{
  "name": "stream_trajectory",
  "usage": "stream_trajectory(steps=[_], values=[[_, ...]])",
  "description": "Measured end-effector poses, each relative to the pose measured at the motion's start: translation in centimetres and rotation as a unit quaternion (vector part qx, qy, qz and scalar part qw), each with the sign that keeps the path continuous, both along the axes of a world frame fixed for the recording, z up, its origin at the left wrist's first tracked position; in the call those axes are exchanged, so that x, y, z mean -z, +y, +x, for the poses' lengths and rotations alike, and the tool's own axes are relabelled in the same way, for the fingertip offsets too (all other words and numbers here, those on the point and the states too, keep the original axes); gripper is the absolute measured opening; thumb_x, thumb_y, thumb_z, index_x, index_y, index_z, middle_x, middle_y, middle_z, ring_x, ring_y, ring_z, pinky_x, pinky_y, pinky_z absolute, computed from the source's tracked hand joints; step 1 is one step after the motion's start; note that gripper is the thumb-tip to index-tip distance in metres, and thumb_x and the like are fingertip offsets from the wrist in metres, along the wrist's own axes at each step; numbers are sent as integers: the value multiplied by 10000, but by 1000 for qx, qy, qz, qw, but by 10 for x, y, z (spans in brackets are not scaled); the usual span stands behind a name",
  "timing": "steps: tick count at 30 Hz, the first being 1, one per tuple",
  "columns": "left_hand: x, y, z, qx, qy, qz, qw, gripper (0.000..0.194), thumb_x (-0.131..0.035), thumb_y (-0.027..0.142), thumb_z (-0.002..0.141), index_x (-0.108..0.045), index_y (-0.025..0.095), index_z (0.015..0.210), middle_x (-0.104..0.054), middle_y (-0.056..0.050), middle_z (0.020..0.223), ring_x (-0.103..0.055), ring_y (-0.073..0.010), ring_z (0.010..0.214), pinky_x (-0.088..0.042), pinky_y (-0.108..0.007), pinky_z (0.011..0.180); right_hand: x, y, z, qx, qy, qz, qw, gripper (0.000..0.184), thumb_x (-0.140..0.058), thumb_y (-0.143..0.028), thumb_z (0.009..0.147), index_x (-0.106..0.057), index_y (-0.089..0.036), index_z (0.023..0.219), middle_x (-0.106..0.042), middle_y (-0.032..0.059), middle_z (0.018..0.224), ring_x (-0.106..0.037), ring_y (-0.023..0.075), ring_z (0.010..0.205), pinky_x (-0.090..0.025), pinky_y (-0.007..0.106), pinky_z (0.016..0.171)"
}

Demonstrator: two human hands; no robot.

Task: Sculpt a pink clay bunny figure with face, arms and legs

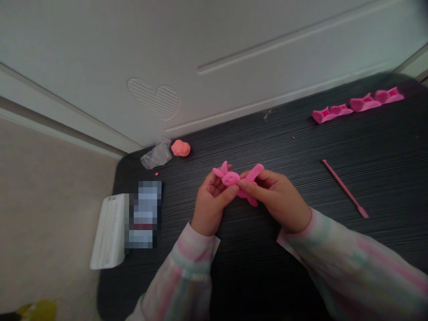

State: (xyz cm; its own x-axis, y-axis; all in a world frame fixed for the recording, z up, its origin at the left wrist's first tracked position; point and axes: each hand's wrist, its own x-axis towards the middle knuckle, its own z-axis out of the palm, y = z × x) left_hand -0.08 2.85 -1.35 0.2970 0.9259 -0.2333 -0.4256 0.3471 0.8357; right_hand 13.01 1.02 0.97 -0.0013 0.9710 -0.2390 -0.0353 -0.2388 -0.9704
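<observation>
A small pink clay pig figure (230, 179) is held up between both hands above the dark table. It has two upright ears, a round snout on its head, and stubby limbs sticking out to the right. My left hand (214, 200) pinches the head end between thumb and fingers. Closed around the body is my right hand (276, 194), its thumb pressing near the neck. Fingers hide parts of the body. A pink modelling tool (345, 188) lies on the table to the right of my right hand.
Pink moulded clay-like pieces (364, 103) stand in a row at the back right. An orange clay lump (181, 148) sits beside a crumpled clear bag (157, 154). A blurred-out phone-like thing (145, 214) and a white box-shaped object (109, 232) are at the left edge of the table (187, 276).
</observation>
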Motion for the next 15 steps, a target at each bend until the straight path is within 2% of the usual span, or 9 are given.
stream_trajectory(steps=[3,9,15], values=[[2,0,0,20,16,14,1000,380,-689,111,616,-580,224,962,-637,10,928,-583,-112,886,-441,-221,800,2,1,1,6,32,0,999,186,-630,-346,672,-624,-179,753,-608,-11,679,-534,108,646,-425,228,604],[2,1,0,-8,-1,23,1000,343,-669,91,631,-577,242,925,-634,46,847,-576,-64,788,-442,-176,741,3,1,0,35,106,-2,994,168,-637,-307,662,-598,-173,756,-588,-27,654,-515,89,597,-410,210,551],[1,2,-1,-33,20,40,998,369,-676,100,622,-575,245,946,-609,41,865,-552,-55,770,-437,-154,714,4,0,0,35,93,1,995,109,-603,-263,691,-570,-160,683,-538,-41,595,-471,75,547,-386,219,545]])
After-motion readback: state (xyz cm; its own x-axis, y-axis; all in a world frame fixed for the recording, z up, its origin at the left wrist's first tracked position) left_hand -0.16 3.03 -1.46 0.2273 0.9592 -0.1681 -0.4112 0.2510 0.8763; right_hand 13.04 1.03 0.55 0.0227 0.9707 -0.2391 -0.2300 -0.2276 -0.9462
